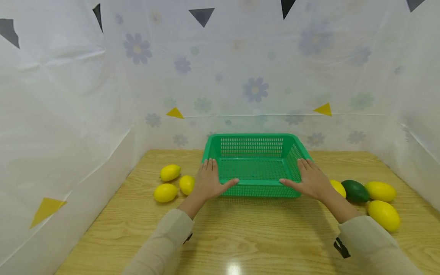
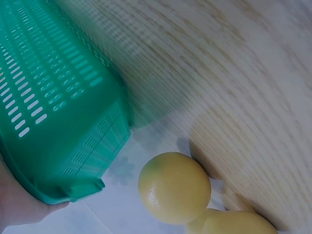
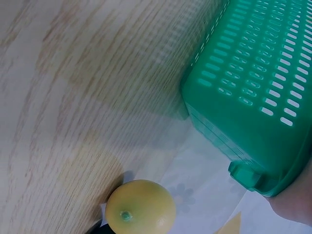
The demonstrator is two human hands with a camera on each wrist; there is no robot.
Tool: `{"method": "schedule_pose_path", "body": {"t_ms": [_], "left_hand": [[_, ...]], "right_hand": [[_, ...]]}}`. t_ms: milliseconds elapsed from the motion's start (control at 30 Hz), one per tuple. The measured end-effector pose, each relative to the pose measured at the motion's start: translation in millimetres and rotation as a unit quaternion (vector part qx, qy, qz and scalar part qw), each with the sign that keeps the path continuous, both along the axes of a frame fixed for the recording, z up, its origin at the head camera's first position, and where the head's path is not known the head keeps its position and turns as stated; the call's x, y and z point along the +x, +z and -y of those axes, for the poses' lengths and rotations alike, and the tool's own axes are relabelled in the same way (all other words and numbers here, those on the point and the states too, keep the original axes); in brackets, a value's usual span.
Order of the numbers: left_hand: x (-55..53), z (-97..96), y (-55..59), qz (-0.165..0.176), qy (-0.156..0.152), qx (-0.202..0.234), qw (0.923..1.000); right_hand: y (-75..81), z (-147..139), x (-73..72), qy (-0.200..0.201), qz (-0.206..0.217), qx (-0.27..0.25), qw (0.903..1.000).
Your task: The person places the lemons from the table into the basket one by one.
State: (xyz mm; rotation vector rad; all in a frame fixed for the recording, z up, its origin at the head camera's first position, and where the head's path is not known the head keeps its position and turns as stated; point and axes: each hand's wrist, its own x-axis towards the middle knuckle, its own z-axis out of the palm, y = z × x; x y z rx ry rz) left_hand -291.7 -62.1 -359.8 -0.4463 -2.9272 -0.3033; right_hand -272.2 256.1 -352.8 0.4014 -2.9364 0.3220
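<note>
A white sheet (image 1: 220, 95) stands at the back and on both sides, so it limits any movement there. Inside it is the wooden table (image 1: 240, 229); its back edge runs just behind the basket, and its widest bare room lies at the near side, between the forearms.

The basket (image 1: 258, 183) stands upright near the middle of the table, towards the back. It looks like thin plastic, so I judge it light, rather stiff along the rim, with slotted walls which may bend a little. The smooth surface could be slippery, but it is probably not fragile. The good places for holding seem to be the short sides, close to the near corners.

The left hand (image 1: 209, 179) lies on the left near corner, fingers straight over the short side, thumb spread along the near rim. The right hand (image 1: 313, 178) mirrors this. Both rest on the rim, not curled around it.

Sideways room is smaller. At right are a near lemon (image 1: 384, 215), an outer lemon (image 1: 380, 191), the green fruit (image 1: 355, 191) and a half-hidden lemon (image 1: 338, 188). At left are three small lemons (image 1: 165, 193). A sideways push could make them roll.
</note>
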Motion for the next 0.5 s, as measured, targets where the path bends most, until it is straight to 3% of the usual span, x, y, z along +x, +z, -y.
{"method": "schedule_pose_path", "body": {"t_ms": [500], "left_hand": [[2.6, 1.1, 0.7, 0.001, -0.008, 0.005, 0.9999]], "right_hand": [[0.6, 0.7, 3.5, -0.002, 0.0, 0.0, 1.0]]}}
